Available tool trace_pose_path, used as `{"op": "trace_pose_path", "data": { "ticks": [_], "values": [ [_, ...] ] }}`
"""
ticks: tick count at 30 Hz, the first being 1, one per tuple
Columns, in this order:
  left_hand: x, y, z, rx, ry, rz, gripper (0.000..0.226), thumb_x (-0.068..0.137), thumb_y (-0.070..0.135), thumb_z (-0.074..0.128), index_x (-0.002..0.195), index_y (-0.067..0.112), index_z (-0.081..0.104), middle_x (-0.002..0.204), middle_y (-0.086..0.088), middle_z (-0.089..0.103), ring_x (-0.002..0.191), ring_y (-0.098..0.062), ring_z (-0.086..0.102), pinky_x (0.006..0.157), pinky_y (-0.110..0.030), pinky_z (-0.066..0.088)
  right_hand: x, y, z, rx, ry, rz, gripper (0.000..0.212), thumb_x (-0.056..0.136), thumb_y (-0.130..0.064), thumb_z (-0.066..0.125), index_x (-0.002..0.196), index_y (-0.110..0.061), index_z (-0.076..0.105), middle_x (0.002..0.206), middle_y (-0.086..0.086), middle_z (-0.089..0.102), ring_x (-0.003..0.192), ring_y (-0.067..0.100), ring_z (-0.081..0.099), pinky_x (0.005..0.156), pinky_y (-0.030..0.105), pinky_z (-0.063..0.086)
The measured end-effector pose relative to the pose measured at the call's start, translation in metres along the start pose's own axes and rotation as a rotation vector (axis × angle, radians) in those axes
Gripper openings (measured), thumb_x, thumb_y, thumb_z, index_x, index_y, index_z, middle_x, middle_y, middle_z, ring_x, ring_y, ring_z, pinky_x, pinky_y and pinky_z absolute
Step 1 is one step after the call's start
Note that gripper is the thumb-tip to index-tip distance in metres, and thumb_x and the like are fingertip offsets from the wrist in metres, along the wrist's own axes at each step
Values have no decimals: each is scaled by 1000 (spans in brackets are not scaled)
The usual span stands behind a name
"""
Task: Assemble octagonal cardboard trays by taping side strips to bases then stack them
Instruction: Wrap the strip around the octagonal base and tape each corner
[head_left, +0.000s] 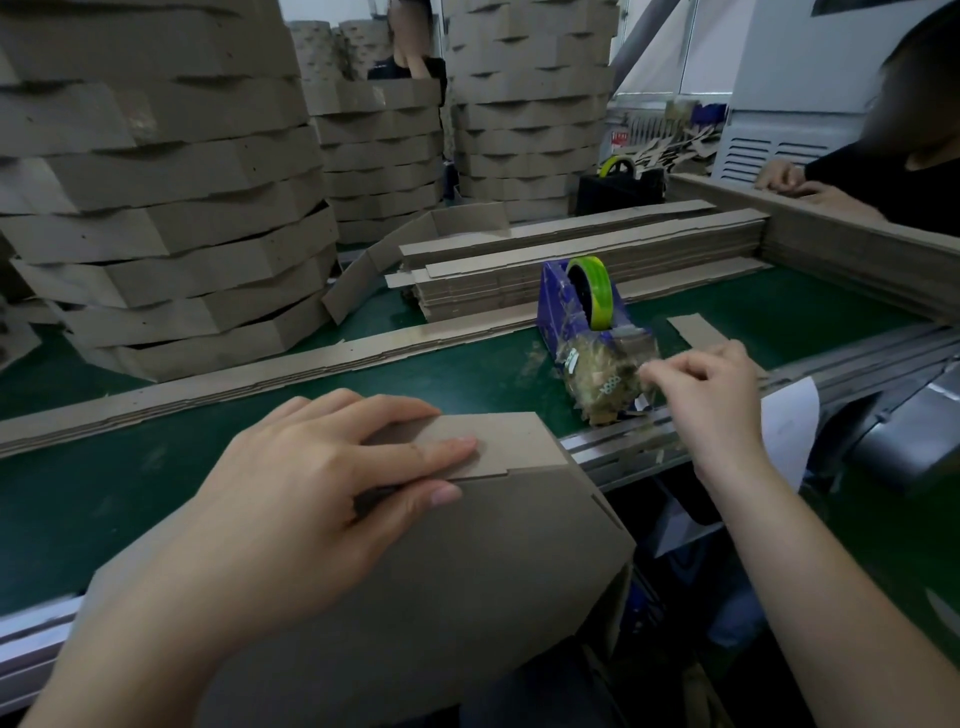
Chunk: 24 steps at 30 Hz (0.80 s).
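In the head view, many finished trays (166, 218) already stand in high stacks at the far left, so a big part of the work is done. One tray (467, 571) is in work now; it lies at the near edge of the table (104, 493), partly over the edge. Its side strip is folded around, but I see no tape on the joint, so I judge the taping of this joint is not yet done, and the stacking also. A pile of flat strips (571, 260) waits behind the dispenser (556, 301), so more trays are left to make.

The left hand (311, 493) lies flat on the tray, its fingers nearly straight, and presses the joint of the two strip ends together. The right hand (711, 395) reaches to the front of the dispenser, right of the tray. Its thumb and forefinger are closed in a pinch, most likely on the free end of the tape (602, 291); the clear film itself is blurred.
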<state>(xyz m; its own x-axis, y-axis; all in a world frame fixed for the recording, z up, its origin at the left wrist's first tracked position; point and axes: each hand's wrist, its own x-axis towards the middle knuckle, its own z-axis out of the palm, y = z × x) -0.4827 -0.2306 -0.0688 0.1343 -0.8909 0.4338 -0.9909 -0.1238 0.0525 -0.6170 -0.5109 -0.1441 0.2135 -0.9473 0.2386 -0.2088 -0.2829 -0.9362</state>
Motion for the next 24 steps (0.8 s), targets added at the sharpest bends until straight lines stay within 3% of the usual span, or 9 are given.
{"op": "trace_pose_path", "data": {
  "ticks": [2, 4, 7, 9, 11, 13, 16, 19, 24],
  "values": [
    [0, -1, 0, -3, 2, 3, 36, 91, 52, 43, 114, 43, 69, 116, 15, 65, 94, -17, 65, 69, -40, 55, -3, 5, -3, -140, 62, -24, 23, 78, -16, 71, 59, -9, 61, 95, -3, 41, 79, 2, 48, 64, 12, 30],
    [-1, -1, 0, -4, 8, 4, 36, 90, 52, 44, 113, 42, 70, 115, 16, 66, 93, -17, 65, 68, -40, 55, -11, 3, -6, -112, 80, -36, 20, 80, -16, 72, 62, -15, 64, 97, -3, 42, 81, 6, 50, 63, 12, 31],
    [0, 1, 2, -16, 25, -2, 35, 88, 53, 47, 109, 40, 72, 115, 17, 66, 94, -15, 66, 70, -40, 56, -38, -19, -3, 144, 1, -114, 16, 81, -16, 74, 70, -26, 70, 92, -3, 53, 76, -1, 53, 66, 12, 40],
    [2, 1, 2, -26, 27, -3, 35, 85, 54, 49, 106, 38, 73, 116, 16, 67, 96, -15, 67, 72, -42, 56, -66, -39, -1, 290, -53, -193, 15, 80, -16, 75, 72, -28, 72, 86, 3, 62, 74, 7, 57, 65, 15, 45],
    [2, 0, 2, -13, 23, 4, 36, 82, 54, 51, 104, 36, 72, 116, 15, 67, 96, -16, 67, 73, -42, 57, -98, -55, 0, 389, -96, -251, 6, 79, -22, 74, 74, -24, 74, 74, 5, 64, 68, 18, 56, 60, 21, 44],
    [2, -1, 2, -2, 24, 2, 36, 79, 55, 52, 101, 34, 72, 116, 15, 67, 96, -17, 67, 73, -42, 57, -130, -65, 0, 499, -171, -255, 11, 76, -33, 72, 77, -22, 75, 58, -5, 59, 53, 8, 48, 52, 15, 37],
    [2, -2, 0, 1, 25, -20, 37, 77, 56, 51, 98, 32, 70, 116, 15, 67, 98, -17, 67, 74, -44, 57, -163, -72, 8, 680, -331, -68, 21, 67, -39, 74, 74, -19, 75, 45, -8, 50, 41, 1, 40, 43, 10, 30],
    [1, -2, -1, -12, 13, -27, 38, 74, 54, 51, 100, 33, 69, 117, 17, 66, 100, -16, 66, 75, -44, 56, -174, -74, 21, 766, -446, 188, 21, 58, -26, 87, 68, -12, 75, 41, -5, 41, 33, 4, 31, 34, 13, 23],
    [-1, 0, -4, -22, -6, -24, 38, 74, 51, 50, 102, 33, 68, 119, 18, 64, 102, -14, 64, 77, -42, 55, -174, -78, 32, 777, -411, 368, 33, 51, -41, 72, 63, -10, 74, 40, 0, 40, 31, 7, 28, 32, 16, 21]
  ]
}}
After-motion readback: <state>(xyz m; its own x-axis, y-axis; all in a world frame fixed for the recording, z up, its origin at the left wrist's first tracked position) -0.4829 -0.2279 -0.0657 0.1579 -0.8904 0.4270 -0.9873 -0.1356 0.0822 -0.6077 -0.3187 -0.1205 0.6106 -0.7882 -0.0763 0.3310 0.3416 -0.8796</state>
